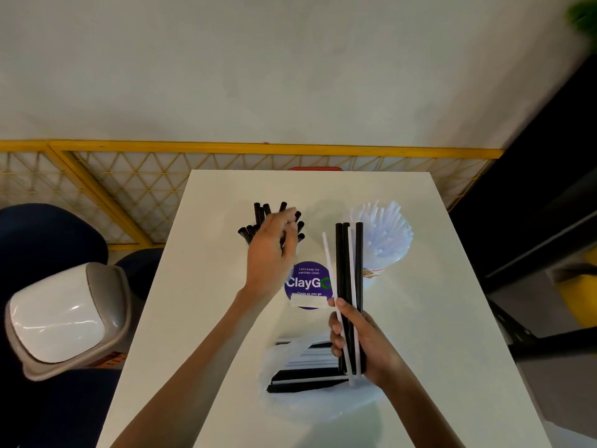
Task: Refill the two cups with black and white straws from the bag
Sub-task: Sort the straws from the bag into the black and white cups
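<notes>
Bare forearms (200, 350) lead to bare left hand (271, 253) and right hand (371, 344).

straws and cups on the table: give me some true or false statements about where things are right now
1. The right hand grips a mixed bunch of straws, black and white. True.
2. The white straws stand in the cup on the left. False: the white straws fill the right cup; the black straws stand on the left.
3. The left hand is at the black straws. True.
4. The bag is empty. False: the bag holds straws of both colours.
</notes>
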`<control>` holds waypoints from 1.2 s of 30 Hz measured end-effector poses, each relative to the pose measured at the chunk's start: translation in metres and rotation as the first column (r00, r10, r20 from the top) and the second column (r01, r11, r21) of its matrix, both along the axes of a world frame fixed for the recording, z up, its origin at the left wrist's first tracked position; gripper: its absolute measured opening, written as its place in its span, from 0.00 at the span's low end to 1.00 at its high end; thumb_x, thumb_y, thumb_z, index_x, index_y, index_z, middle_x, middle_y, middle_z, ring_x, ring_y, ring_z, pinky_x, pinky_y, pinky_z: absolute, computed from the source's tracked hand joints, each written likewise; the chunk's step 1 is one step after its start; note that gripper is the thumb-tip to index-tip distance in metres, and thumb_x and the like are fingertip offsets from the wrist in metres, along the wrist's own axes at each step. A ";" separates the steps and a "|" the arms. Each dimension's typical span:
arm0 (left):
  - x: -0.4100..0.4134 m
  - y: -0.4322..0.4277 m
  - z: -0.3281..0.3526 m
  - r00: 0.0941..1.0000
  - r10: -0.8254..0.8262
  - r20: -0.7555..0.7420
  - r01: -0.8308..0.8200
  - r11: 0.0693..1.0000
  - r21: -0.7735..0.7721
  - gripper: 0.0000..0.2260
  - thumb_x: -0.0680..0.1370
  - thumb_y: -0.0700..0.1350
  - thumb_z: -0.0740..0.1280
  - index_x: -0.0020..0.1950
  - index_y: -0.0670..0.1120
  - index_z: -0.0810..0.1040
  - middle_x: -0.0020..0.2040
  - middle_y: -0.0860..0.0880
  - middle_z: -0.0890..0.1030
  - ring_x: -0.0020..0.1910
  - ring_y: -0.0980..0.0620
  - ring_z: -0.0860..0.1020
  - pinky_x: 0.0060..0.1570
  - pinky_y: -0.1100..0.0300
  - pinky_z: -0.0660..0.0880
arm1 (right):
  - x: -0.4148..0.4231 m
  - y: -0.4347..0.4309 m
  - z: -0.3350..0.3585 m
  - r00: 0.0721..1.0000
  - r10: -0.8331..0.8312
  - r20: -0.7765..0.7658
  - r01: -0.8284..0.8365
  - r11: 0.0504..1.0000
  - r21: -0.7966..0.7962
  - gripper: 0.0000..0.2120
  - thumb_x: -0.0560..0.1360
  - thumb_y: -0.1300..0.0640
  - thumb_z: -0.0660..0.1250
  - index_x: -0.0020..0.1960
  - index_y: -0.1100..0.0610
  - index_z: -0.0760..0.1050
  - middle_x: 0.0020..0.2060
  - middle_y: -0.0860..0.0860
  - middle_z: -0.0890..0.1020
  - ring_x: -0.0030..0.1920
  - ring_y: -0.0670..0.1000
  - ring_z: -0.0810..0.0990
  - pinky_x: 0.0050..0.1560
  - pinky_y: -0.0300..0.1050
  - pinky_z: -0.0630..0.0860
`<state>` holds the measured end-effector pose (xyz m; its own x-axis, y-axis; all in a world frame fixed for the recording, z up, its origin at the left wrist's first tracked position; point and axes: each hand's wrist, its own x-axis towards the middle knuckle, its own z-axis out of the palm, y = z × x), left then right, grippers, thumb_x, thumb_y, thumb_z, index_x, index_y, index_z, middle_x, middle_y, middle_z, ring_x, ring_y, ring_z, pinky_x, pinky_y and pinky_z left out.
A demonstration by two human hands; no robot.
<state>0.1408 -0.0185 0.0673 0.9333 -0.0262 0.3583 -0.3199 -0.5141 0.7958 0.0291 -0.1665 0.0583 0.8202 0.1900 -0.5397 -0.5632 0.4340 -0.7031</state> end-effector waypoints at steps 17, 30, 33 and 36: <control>-0.062 -0.090 0.000 0.919 -0.214 -0.332 0.103 0.941 -0.323 0.10 0.78 0.36 0.61 0.56 0.45 0.78 0.39 0.54 0.77 0.29 0.61 0.76 0.31 0.69 0.72 | -0.019 -0.046 0.006 1.000 -0.013 0.008 0.013 1.000 0.022 0.08 0.72 0.60 0.67 0.49 0.56 0.71 0.22 0.47 0.66 0.20 0.43 0.64 0.21 0.35 0.64; -0.059 -0.119 0.000 0.877 -0.226 -0.425 0.026 0.904 -0.427 0.12 0.77 0.39 0.64 0.56 0.54 0.74 0.39 0.54 0.76 0.34 0.55 0.76 0.36 0.57 0.76 | -0.021 -0.065 0.004 0.997 0.067 0.044 -0.069 0.996 0.063 0.16 0.65 0.54 0.66 0.50 0.56 0.66 0.21 0.47 0.65 0.19 0.43 0.62 0.20 0.34 0.63; -0.057 -0.123 0.003 0.867 -0.241 -0.436 0.039 0.906 -0.422 0.12 0.77 0.39 0.63 0.57 0.53 0.73 0.39 0.54 0.75 0.34 0.55 0.74 0.36 0.60 0.73 | -0.022 -0.071 0.002 0.994 0.095 0.048 -0.099 0.991 0.094 0.18 0.63 0.54 0.67 0.50 0.58 0.67 0.20 0.46 0.63 0.18 0.43 0.61 0.19 0.34 0.62; -0.051 -0.125 0.006 0.874 -0.264 -0.408 0.076 0.904 -0.421 0.11 0.77 0.41 0.64 0.58 0.52 0.73 0.38 0.54 0.75 0.33 0.58 0.74 0.35 0.65 0.70 | -0.022 -0.077 0.000 0.992 0.121 0.048 -0.127 0.978 0.164 0.22 0.65 0.55 0.66 0.58 0.59 0.71 0.20 0.46 0.63 0.18 0.42 0.60 0.18 0.34 0.61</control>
